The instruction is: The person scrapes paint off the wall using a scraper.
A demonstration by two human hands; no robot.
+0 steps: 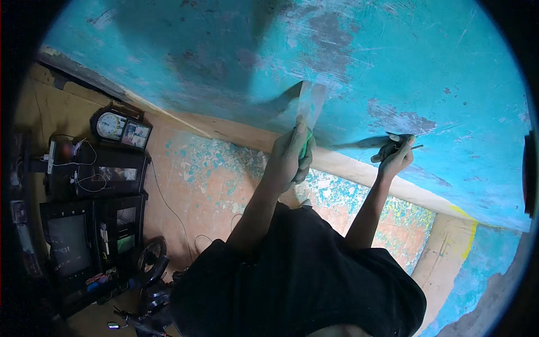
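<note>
My left hand is wrapped round the green handle of a scraper. The scraper's wide flat blade lies against the turquoise painted wall, beside a bare grey patch. To the right, my right hand is close to the wall with its fingers bent. A thin dark piece sticks out past those fingers, but I cannot make out what it is. Above that hand, another patch of paint has come off.
Paint flakes lie scattered over the tiled floor along the wall's foot. At the left stands a dark cabinet with a television and a clock. A motorbike stands near it, and a cable crosses the floor.
</note>
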